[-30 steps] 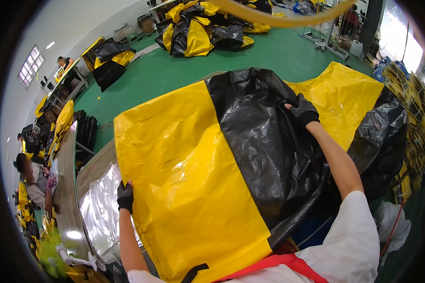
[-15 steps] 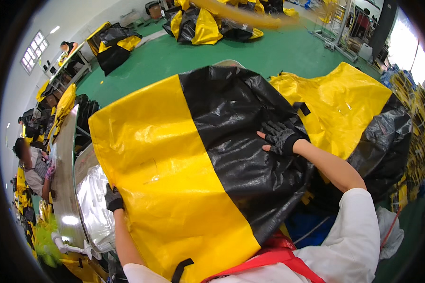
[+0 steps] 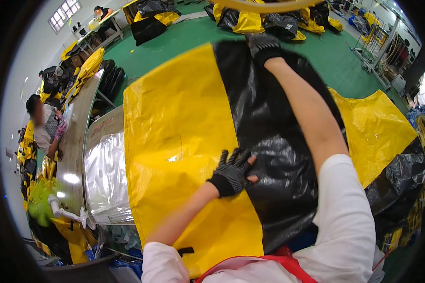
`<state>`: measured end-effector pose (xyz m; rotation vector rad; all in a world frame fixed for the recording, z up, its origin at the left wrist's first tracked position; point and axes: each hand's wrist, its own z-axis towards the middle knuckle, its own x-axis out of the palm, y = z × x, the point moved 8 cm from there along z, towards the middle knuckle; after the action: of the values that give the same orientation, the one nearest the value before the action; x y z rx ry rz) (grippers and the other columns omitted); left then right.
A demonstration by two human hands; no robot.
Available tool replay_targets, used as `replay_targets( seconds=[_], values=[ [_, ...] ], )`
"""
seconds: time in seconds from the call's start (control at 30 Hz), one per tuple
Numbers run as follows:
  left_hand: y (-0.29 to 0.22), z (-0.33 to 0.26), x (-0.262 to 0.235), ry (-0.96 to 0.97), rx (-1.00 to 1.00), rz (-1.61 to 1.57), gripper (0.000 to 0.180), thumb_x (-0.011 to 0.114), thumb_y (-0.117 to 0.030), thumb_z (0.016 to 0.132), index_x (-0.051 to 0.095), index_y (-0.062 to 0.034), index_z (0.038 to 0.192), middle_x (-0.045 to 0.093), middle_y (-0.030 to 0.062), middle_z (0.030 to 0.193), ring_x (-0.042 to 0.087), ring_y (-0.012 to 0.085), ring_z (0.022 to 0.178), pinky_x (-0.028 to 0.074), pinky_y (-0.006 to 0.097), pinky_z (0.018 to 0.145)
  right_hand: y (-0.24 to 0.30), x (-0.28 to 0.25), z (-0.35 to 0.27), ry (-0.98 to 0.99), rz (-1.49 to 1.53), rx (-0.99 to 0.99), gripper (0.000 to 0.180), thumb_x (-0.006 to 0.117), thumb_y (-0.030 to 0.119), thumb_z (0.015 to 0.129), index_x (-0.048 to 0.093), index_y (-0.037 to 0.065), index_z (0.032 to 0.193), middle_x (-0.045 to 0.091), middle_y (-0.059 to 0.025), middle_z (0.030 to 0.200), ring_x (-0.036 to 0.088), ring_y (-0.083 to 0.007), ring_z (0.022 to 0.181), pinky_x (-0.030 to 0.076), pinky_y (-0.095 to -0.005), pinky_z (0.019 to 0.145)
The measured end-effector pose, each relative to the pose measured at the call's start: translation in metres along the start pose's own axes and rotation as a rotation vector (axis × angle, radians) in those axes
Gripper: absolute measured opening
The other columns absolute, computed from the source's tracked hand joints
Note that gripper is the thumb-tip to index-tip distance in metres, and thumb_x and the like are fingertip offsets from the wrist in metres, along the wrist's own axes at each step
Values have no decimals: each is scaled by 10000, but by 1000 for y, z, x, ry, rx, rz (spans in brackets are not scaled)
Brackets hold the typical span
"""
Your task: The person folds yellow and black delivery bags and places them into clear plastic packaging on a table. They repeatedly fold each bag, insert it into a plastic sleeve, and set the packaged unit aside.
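A large yellow-and-black tarpaulin piece (image 3: pixel 174 141), perhaps a bag or cover, lies spread before me, its seam running from the far edge towards my body. My left hand (image 3: pixel 231 173), in a dark fingerless glove, rests open on it across the seam, fingers spread. Stretched far forward, my right hand (image 3: pixel 263 46) is at the far edge of the black part. Its fingers are blurred and partly hidden, so their grip is unclear. A short black strap (image 3: pixel 186 251) shows on the yellow part near my left sleeve.
Clear plastic sheeting (image 3: pixel 106 177) lies on the table at left, beside a white clamp-like arm (image 3: pixel 71 214). A person (image 3: pixel 45 125) works across that table; another (image 3: pixel 103 19) is farther back. More yellow-and-black tarpaulin (image 3: pixel 375 132) lies at right, and heaps (image 3: pixel 248 21) sit on the green floor.
My left hand has left the yellow part's left edge and now lies on the seam. My right hand has reached forward to the far edge. The tarpaulin appears farther right in view.
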<state>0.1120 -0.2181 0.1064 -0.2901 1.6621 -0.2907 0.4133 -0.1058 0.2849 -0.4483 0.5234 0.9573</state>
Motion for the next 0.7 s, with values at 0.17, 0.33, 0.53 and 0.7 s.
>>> replay_targets(
  seconds=[0.17,0.33,0.53,0.7],
  values=[
    [55,4,-16,-180,-125,199,914,503,-676,755,229,-132,1435,190,204,1474,164,369,1368,44,556,1084,63,-187,-40,-278,382,-319,350,650,211,789,544,41,1076,612,-135,915,608,-314,798,491,-363,689],
    [56,11,-30,-245,-234,252,823,542,-576,784,285,-95,1401,286,179,1424,266,310,1316,156,492,1068,59,-215,-273,1020,536,-223,525,567,282,856,433,81,1322,452,-166,1334,430,-307,1226,312,-406,1040],
    [183,-178,48,-232,-664,301,706,535,-477,815,339,-67,1354,364,181,1351,351,310,1235,238,459,1015,79,-232,-374,870,221,-301,397,524,150,834,567,279,1207,599,-100,862,586,-316,853,469,-453,760],
    [262,-359,90,-107,-1068,331,609,529,-395,840,384,-44,1316,429,184,1289,423,310,1168,306,432,972,98,-284,-324,555,379,-246,373,580,177,791,607,287,1147,632,-60,1054,546,-304,1064,340,-504,994]
  ],
)
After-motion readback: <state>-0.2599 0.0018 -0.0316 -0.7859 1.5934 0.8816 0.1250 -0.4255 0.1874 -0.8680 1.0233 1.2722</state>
